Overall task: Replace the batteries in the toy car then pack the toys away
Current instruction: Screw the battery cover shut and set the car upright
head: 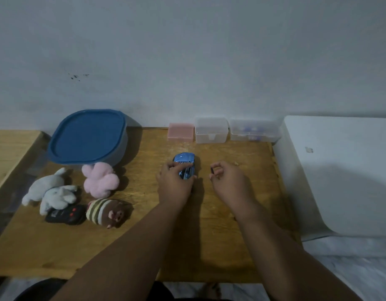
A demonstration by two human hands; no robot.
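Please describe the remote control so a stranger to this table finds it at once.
Start at the blue-lidded container at the back left of the table. In front of it lie soft toys; the remote control lies left of the striped brown toy. It alone is black, with red buttons.

Left hand [174, 183] grips the blue toy car [184, 159]; right hand [229, 181] pinches a small dark piece [212, 171].

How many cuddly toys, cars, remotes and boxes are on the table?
Cuddly toys: 4, two grey, one pink, one stripy
Toy car: 1
Remote: 1
Small boxes: 3, one pink, two clear
Big tub with a blue lid: 1
Total: 10
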